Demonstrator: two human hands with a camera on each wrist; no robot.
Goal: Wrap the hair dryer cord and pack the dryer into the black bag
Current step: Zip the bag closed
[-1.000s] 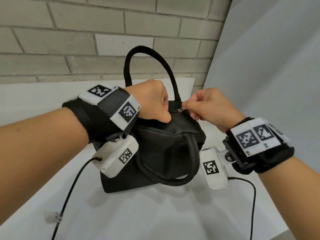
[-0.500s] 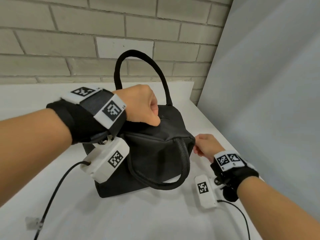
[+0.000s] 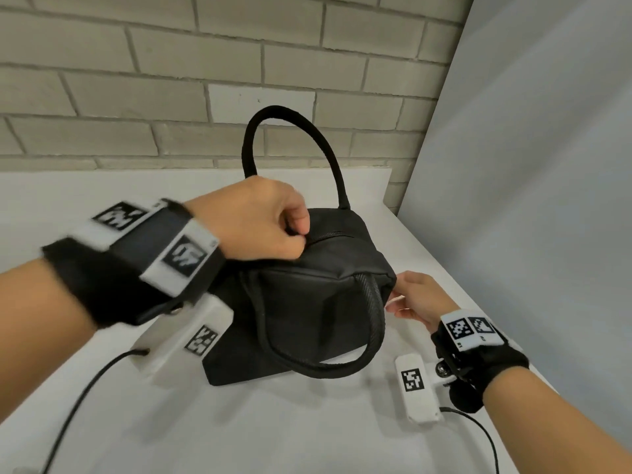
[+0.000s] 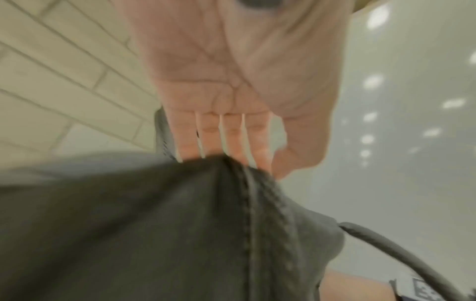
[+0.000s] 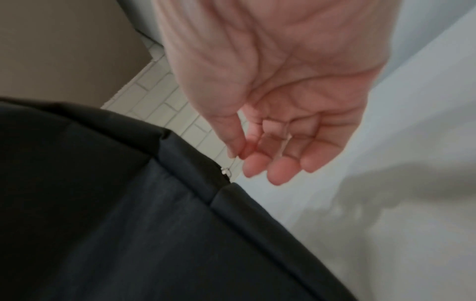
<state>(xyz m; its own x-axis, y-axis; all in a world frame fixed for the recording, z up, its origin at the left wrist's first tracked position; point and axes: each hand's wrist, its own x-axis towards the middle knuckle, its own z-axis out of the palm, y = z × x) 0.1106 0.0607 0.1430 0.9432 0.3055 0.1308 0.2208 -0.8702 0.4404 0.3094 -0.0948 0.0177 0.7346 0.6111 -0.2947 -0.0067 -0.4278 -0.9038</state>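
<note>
The black bag (image 3: 307,302) sits on the white table (image 3: 273,432), zip running left to right between the hands: the left hand (image 3: 253,224) pinches its near-left top, while the right hand (image 3: 417,299) hangs loose-fingered, holding nothing, beside its right end.

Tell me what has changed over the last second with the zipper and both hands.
The right hand let go of the zipper pull it pinched near the bag's middle a second ago, after running it to the right end. It now hangs open beside that end, holding nothing. The zipper line looks closed. The left hand still pinches the top of the black bag, which stayed on the table.
</note>
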